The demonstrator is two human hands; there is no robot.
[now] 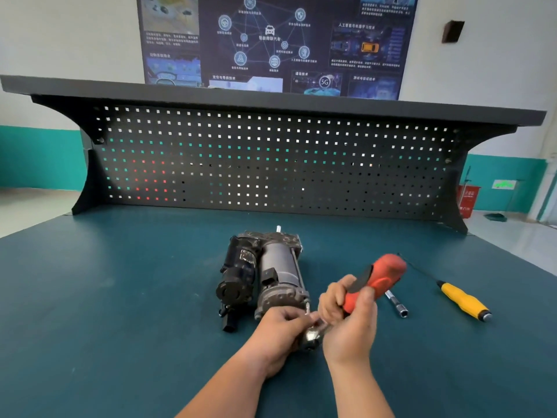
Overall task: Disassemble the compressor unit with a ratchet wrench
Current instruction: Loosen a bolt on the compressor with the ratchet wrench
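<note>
The compressor unit (265, 273), a grey cylinder beside a black motor block, lies on the teal bench top (120, 297) with its near end facing me. My right hand (349, 321) grips the red-and-black handle of the ratchet wrench (376, 279), which tilts up to the right. My left hand (280, 330) pinches the wrench's shiny metal head (312, 334) just in front of the compressor's near right corner. The fingers hide the socket and whatever it meets.
A metal extension bar with a socket end (398, 304) lies right of my hands. Farther right rests a yellow-handled screwdriver (462, 300). A black pegboard back panel (271, 161) with a shelf on top closes the bench's far side.
</note>
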